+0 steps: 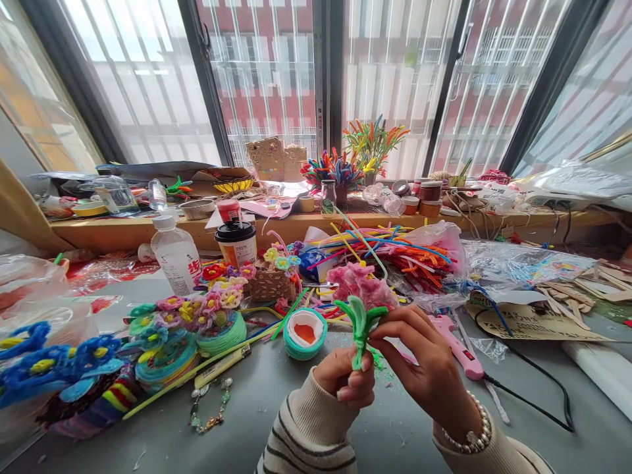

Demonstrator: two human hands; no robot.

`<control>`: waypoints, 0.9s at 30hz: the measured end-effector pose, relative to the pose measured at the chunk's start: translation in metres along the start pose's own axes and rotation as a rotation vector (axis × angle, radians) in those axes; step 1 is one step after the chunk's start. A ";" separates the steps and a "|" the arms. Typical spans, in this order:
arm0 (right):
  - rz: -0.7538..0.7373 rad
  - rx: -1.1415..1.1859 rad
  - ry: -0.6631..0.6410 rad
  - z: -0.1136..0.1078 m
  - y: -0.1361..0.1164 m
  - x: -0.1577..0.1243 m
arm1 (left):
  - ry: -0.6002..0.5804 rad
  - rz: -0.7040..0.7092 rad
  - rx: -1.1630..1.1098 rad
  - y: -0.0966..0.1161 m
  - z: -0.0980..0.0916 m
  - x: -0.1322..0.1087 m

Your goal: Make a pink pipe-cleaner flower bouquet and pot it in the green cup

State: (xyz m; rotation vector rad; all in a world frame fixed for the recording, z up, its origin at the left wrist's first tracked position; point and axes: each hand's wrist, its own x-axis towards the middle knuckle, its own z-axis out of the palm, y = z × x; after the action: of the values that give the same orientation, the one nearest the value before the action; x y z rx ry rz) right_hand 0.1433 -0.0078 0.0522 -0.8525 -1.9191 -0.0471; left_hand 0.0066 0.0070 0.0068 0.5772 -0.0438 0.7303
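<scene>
On the desk (168, 428), a teal pot (306, 353) stands near centre, then the left hand (343, 378) pinches the stem of the flower (359, 319), upright above it at centre, the right hand (424, 359) curls narrowly at a leaf, grip unclear, and a glue gun (457, 349) lies right of centre.

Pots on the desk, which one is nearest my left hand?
The turquoise pot, just ahead of your left hand. Its white lining shows, while the other pots, farther left, are topped with flowers.
</scene>
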 end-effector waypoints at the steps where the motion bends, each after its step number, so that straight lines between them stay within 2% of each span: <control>1: 0.005 -0.002 -0.001 0.001 0.000 -0.001 | 0.020 0.004 0.015 0.000 0.000 0.000; 4: 0.014 -0.006 0.025 0.007 0.003 -0.002 | 0.088 0.027 0.092 0.000 0.000 0.003; 6: 0.023 -0.024 0.050 0.010 0.006 -0.002 | 0.188 0.075 0.208 0.000 -0.001 0.005; 12: 0.086 -0.116 0.127 0.007 0.017 0.000 | 0.720 0.395 0.938 -0.001 -0.001 0.008; 15: 0.080 -0.181 0.129 0.006 0.021 -0.002 | 0.859 0.459 1.128 -0.004 -0.002 0.008; 19: 0.007 -0.276 0.098 0.010 0.024 -0.003 | 0.851 0.511 1.271 -0.008 -0.007 0.009; 27: -0.038 -0.304 0.129 0.012 0.025 0.004 | 0.793 0.522 1.348 -0.010 -0.012 0.009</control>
State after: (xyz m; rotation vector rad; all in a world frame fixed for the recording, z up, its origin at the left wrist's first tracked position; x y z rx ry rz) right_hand 0.1475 0.0176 0.0412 -0.9874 -1.8318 -0.4162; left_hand 0.0175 0.0127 -0.0062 1.5322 1.1514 1.4335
